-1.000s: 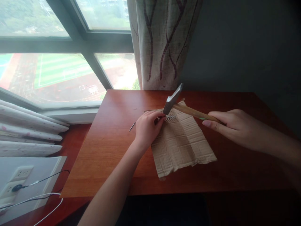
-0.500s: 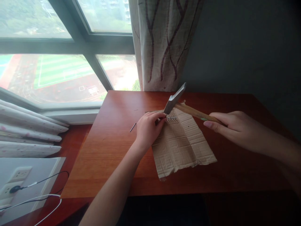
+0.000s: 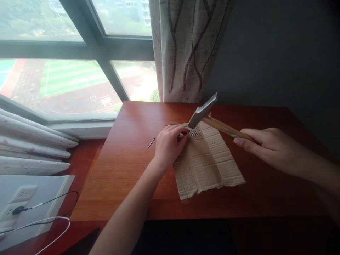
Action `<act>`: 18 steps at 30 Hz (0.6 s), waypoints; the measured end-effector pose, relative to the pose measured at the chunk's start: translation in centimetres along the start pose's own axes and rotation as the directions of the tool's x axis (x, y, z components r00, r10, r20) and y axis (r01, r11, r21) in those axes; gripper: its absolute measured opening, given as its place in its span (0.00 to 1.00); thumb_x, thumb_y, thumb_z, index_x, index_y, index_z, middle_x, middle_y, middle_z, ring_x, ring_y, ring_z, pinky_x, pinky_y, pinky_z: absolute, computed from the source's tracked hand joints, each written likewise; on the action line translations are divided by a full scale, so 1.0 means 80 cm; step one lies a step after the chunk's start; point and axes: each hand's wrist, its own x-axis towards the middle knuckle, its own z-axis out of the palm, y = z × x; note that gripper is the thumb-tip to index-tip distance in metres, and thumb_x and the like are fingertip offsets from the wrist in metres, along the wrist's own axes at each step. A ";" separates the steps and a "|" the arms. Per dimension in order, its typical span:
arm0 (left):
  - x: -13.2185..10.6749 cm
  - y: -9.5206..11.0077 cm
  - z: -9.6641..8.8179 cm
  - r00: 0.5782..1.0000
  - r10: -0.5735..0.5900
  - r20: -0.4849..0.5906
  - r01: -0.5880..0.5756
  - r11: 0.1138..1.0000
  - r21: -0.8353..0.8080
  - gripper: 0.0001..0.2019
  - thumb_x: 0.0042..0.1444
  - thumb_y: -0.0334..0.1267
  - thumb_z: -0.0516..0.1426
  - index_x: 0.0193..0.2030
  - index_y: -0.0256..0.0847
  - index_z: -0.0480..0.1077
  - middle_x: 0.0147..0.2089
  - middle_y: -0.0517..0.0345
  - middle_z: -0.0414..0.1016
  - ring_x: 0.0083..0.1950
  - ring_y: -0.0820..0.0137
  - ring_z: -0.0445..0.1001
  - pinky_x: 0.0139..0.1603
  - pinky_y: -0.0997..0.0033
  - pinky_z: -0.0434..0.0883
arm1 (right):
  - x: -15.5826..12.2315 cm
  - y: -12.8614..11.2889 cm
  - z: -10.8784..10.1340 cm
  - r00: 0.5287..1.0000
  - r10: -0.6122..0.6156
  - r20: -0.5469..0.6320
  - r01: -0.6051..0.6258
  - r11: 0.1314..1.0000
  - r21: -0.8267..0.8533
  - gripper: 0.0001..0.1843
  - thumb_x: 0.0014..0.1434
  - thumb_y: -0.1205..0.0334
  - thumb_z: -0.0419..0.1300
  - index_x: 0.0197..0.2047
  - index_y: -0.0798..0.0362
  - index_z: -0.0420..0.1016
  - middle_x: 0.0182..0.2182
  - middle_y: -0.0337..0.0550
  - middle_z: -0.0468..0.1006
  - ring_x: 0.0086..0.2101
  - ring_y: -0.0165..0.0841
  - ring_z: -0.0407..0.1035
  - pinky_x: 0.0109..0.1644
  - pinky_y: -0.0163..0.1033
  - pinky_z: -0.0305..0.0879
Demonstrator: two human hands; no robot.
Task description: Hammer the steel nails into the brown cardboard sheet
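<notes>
A claw-style hammer with a grey metal head and a wooden handle [image 3: 221, 127] is gripped by my right hand [image 3: 261, 143] near the handle's end. Its lower face is just above the fingertips of my left hand [image 3: 170, 143]. That hand rests at the far left part of a creased cardboard piece [image 3: 204, 163], thumb and forefinger pinched together. What they pinch is too small or hidden to make out. Beside the fingertips, the cardboard bears rows of small dark marks or holes [image 3: 196, 134]. A nail [image 3: 151, 142] lies on the wood left of my left hand.
The cardboard lies on a reddish-brown wooden table [image 3: 119, 177]. A patterned curtain [image 3: 186, 53] and a window stand behind it, with a dark wall at right. At lower left, a wall socket [image 3: 25, 194] has a black plug and cables.
The hammer and my right hand have shifted slightly to the right in view. My left hand keeps its pinch at the same spot on the cardboard. The view itself has moved a little.
</notes>
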 end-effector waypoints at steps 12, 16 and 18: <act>-0.034 0.027 -0.039 0.973 0.134 0.189 -0.169 0.969 0.182 0.09 0.64 0.42 0.57 0.45 0.47 0.79 0.49 0.55 0.80 0.49 0.58 0.74 0.49 0.54 0.69 | -0.008 0.004 -0.002 0.996 0.092 -0.002 -0.092 0.996 0.003 0.29 0.66 0.35 0.51 0.26 0.50 0.62 0.20 0.34 0.61 0.23 0.28 0.56 0.29 0.38 0.50; -0.050 0.032 -0.035 0.965 0.111 0.239 -0.169 0.957 0.237 0.14 0.64 0.44 0.57 0.54 0.49 0.76 0.59 0.51 0.75 0.57 0.52 0.70 0.54 0.48 0.66 | -0.008 -0.003 -0.004 0.994 0.106 0.005 -0.106 0.994 0.000 0.27 0.67 0.36 0.51 0.27 0.50 0.62 0.20 0.34 0.60 0.22 0.29 0.56 0.29 0.39 0.50; -0.053 0.030 -0.034 0.963 0.120 0.242 -0.178 0.956 0.232 0.16 0.64 0.45 0.56 0.56 0.49 0.75 0.64 0.50 0.72 0.61 0.50 0.68 0.58 0.45 0.64 | -0.007 -0.002 -0.003 0.994 0.105 -0.004 -0.105 0.994 0.002 0.27 0.66 0.36 0.52 0.27 0.50 0.61 0.20 0.34 0.59 0.22 0.29 0.56 0.28 0.39 0.49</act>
